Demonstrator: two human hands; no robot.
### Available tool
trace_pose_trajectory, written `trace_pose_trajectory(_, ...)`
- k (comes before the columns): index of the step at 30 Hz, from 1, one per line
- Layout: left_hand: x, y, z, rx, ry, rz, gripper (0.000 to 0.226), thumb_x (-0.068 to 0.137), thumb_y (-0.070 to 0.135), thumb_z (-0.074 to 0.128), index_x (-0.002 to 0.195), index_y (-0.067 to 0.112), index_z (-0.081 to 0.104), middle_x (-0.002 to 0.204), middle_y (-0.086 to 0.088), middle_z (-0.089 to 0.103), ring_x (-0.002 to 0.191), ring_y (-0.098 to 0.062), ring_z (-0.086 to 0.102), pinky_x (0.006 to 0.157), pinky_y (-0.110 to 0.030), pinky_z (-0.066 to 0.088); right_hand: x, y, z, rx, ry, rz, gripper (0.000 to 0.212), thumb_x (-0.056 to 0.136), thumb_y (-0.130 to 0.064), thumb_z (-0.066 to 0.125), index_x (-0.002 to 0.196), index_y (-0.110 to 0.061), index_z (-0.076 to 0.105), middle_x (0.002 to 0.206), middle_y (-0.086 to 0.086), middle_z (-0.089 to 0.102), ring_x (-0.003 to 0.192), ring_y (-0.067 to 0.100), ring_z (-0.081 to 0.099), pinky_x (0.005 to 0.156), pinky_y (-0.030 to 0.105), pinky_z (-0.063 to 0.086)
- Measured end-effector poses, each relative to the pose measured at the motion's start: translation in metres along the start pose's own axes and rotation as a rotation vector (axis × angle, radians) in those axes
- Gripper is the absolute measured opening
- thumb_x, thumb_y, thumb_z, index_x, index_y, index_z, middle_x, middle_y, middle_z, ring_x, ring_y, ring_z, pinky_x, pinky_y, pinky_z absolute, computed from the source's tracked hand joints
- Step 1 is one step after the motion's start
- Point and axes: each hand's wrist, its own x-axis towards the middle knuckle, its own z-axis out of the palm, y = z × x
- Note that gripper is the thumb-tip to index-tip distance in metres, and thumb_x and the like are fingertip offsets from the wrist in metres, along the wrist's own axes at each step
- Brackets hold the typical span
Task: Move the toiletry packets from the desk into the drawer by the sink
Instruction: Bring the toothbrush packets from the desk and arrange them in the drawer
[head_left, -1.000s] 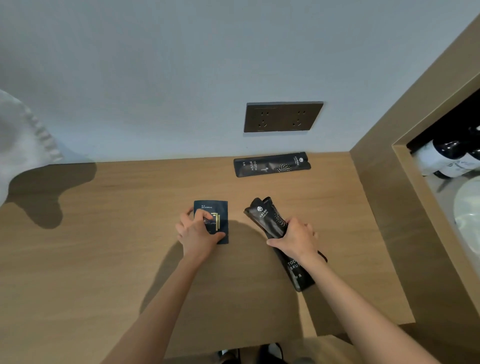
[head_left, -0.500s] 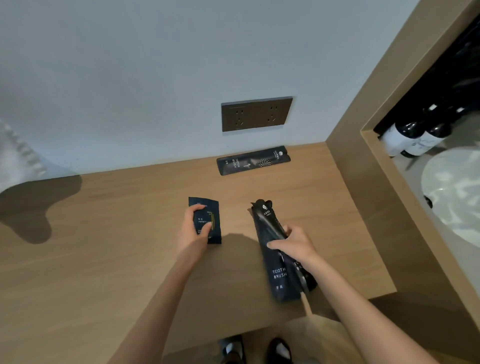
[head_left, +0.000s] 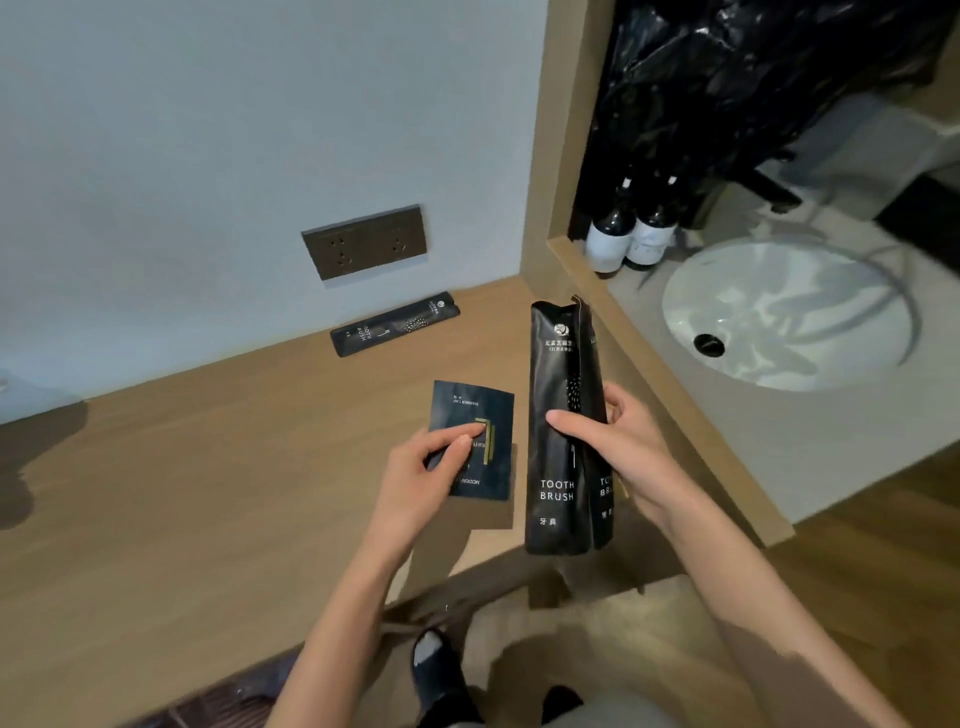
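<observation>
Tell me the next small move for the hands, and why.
Probably reach the left hand back for the toothbrush packet lying against the wall. It looks like the only packet untouched on the desk. The left hand pinches only the small shower-cap packet, while the right hand grips two tall toothbrush packets upright.

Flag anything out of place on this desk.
One toothbrush packet lies alone at the back of the desk, against the wall under the socket, while the left hand holds flat packets and the right hand two toothbrush packets. Nothing looks spilled or torn.
</observation>
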Motion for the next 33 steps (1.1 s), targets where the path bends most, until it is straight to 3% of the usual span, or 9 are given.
trace_pose_trajectory(3,-0.034,0.036,0.054,-0.019,-0.099,0.039,0.018,0.091,0.029,0.057,0.1,0.029,0.073,0.105,0.004,0.068,0.094,-0.001,0.063,0.08,-0.021,0.053,-0.038,-0.001,-0.049,0.095,0.079,-0.067,0.03,0.077,-0.015,0.077,0.097,-0.027,0.058,0.09,-0.011,0.07,0.068,-0.005,0.068,0.055,0.012,0.05)
trace_pose_trajectory(6,-0.067,0.065,0.111,0.031,-0.206,0.118,0.011,0.087,0.027,0.064,0.093,0.031,0.072,0.097,0.011,0.068,0.086,0.008,0.063,0.073,-0.007,0.048,-0.073,0.007,-0.102,0.161,0.175,-0.117,0.03,0.076,-0.01,0.078,0.099,-0.018,0.062,0.092,-0.001,0.073,0.079,0.006,0.072,0.065,0.02,0.056)
trace_pose_trajectory(9,-0.09,0.084,0.166,0.09,-0.261,0.163,0.012,0.079,0.022,0.074,0.085,0.032,0.072,0.089,0.019,0.069,0.081,0.007,0.065,0.07,-0.01,0.049,-0.105,0.018,-0.157,0.224,0.284,-0.128,0.038,0.073,-0.01,0.08,0.106,-0.009,0.062,0.094,0.005,0.074,0.085,0.02,0.072,0.072,0.032,0.058)
trace_pose_trajectory(12,-0.103,0.104,0.217,0.129,-0.34,0.207,0.009,0.076,0.018,0.077,0.08,0.026,0.076,0.071,0.029,0.069,0.073,0.012,0.063,0.068,-0.004,0.044,-0.135,0.026,-0.209,0.285,0.359,-0.132,0.039,0.073,-0.009,0.08,0.106,-0.006,0.06,0.092,0.005,0.074,0.081,0.018,0.072,0.068,0.03,0.057)
trace_pose_trajectory(15,-0.11,0.127,0.264,0.158,-0.428,0.218,0.004,0.077,0.016,0.077,0.077,0.02,0.077,0.065,0.026,0.069,0.064,0.011,0.062,0.062,-0.003,0.042,-0.158,0.034,-0.259,0.275,0.41,-0.146,0.039,0.073,-0.012,0.081,0.106,-0.009,0.06,0.094,0.003,0.073,0.084,0.015,0.072,0.071,0.03,0.056)
trace_pose_trajectory(18,-0.106,0.145,0.306,0.229,-0.4,0.265,0.01,0.077,0.022,0.077,0.071,0.029,0.074,0.068,0.022,0.069,0.063,0.01,0.062,0.06,-0.004,0.044,-0.178,0.041,-0.308,0.162,0.457,-0.15,0.04,0.075,-0.026,0.08,0.106,-0.014,0.059,0.098,0.0,0.068,0.091,0.015,0.066,0.076,0.028,0.052)
trace_pose_trajectory(21,-0.094,0.162,0.344,0.284,-0.361,0.32,0.009,0.081,0.022,0.073,0.074,0.029,0.072,0.074,0.02,0.068,0.065,0.009,0.061,0.061,-0.005,0.045,-0.192,0.053,-0.357,0.006,0.515,-0.131,0.037,0.079,-0.033,0.076,0.107,-0.019,0.055,0.099,-0.001,0.063,0.093,0.01,0.06,0.07,0.02,0.042)
trace_pose_trajectory(26,-0.06,0.194,0.409,0.408,-0.276,0.495,0.009,0.085,0.02,0.067,0.079,0.025,0.072,0.076,0.018,0.064,0.076,-0.002,0.06,0.07,-0.02,0.045,-0.2,0.061,-0.435,-0.275,0.704,-0.156,0.047,0.076,-0.043,0.075,0.107,-0.023,0.047,0.095,-0.009,0.059,0.087,0.005,0.059,0.058,0.011,0.042)
trace_pose_trajectory(33,-0.007,0.25,0.515,0.46,-0.482,0.635,0.013,0.084,0.025,0.068,0.077,0.036,0.069,0.079,0.022,0.066,0.08,0.005,0.06,0.067,-0.01,0.042,-0.163,0.052,-0.551,-0.459,0.679,-0.236,0.046,0.076,-0.029,0.079,0.107,-0.021,0.045,0.1,-0.013,0.058,0.087,0.001,0.06,0.059,0.015,0.051)
